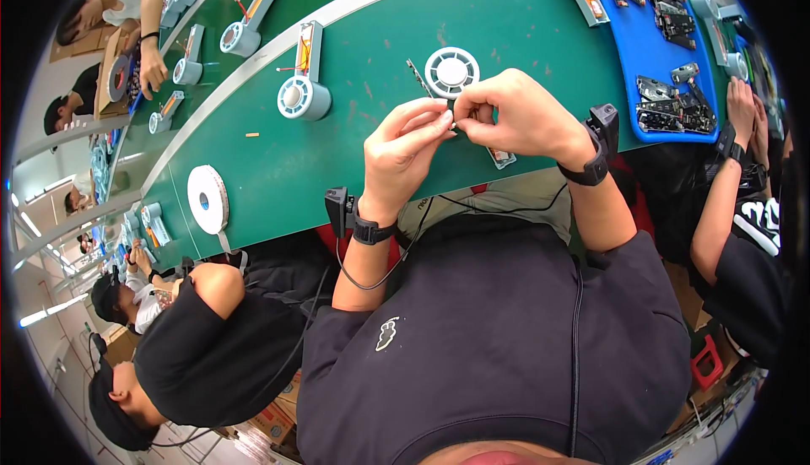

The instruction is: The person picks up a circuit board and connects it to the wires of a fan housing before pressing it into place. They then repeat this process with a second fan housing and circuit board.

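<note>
So, a tiny pale piece (453, 126) is pinched right where the two hands meet, too small and too covered by fingers for its kind to be told. Just beyond it, on the far side from the body, the round light-blue plastic fan head with a white hub (452, 72) is seen lying face up on the green counter (371, 43). Its long axis is mostly hidden, but a pale handle end holding a white-and-orange part (501, 158) is shown on the near side, so the line seems to be run from the head down toward the body and a bit right, under the right hand (525, 119). That's the nearer hand, then; the left hand (403, 146) is set off to the handle's left. A thin dark strip (418, 75) is tilted just left of the head, its lower end lost near the left fingers, so whether it's gripped can't be told.

Pose-wise, both hands are closed in thumb-and-finger pinches on the piece, tips nearly touching. The right one is angled in from the right, knuckles up; the left is raised from the near side, with its palm partly shown. Farther out, another light-blue fan (305, 99) is seen to the left, and dark parts are piled in the blue plastic tray (645, 56) to the right.
</note>
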A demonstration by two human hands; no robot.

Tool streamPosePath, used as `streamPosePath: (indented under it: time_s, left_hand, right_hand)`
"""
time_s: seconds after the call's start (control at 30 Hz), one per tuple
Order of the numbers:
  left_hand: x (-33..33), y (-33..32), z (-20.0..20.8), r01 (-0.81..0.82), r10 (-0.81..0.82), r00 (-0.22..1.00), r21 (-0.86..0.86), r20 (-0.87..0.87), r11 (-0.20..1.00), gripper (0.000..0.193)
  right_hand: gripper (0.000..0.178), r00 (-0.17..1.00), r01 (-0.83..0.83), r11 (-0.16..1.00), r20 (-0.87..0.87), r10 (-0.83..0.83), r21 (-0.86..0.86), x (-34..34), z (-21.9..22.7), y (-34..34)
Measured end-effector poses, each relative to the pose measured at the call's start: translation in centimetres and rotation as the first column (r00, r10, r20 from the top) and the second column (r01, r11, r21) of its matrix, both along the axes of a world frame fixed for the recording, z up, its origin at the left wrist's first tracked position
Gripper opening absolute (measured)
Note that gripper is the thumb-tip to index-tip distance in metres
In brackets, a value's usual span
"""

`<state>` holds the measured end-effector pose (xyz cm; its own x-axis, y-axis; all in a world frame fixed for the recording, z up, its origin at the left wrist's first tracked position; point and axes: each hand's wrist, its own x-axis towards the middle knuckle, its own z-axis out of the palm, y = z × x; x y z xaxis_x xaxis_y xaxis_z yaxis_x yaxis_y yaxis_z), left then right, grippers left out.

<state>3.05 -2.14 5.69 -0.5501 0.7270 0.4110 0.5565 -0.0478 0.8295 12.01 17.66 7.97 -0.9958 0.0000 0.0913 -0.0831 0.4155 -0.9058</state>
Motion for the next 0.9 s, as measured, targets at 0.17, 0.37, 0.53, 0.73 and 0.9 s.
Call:
streamPosePath:
  time_s: [0.17, 0.37, 0.53, 0.73, 0.9]
  left_hand:
    - [0.0, 0.2, -1.0, -0.015, 0.014, 1.000, 0.053, 0.021, 0.998, 0.030]
    - [0.1, 0.8, -1.3, -0.034, 0.034, 0.999, 0.068, 0.010, 0.997, 0.029]
    - [0.8, 0.8, 0.4, -0.090, 0.091, 0.989, 0.011, -0.115, 0.996, 0.033]
    - [-0.2, 1.4, 3.1, -0.133, 0.035, 0.906, -0.205, -0.422, 0.970, 0.027]
    - [-0.3, 2.8, 5.6, 0.099, 0.077, 0.929, -0.444, 0.363, 0.891, 0.027]
  right_hand:
    - [0.003, 1.000, 0.029, 0.999, -0.011, -0.029, -0.040, 0.0, -0.4, -0.4]
    - [0.006, 0.988, 0.089, 0.993, -0.136, -0.079, 0.071, 0.0, -0.7, -0.8]
    - [0.008, 0.993, 0.106, 0.980, -0.041, -0.114, -0.168, 1.0, -0.4, -0.5]
    - [0.018, 0.975, 0.220, 0.975, -0.004, -0.220, 0.016, 3.1, 1.2, 0.5]
    - [0.024, 0.975, 0.087, 0.991, 0.196, -0.105, 0.098, 3.1, 3.0, 0.0]
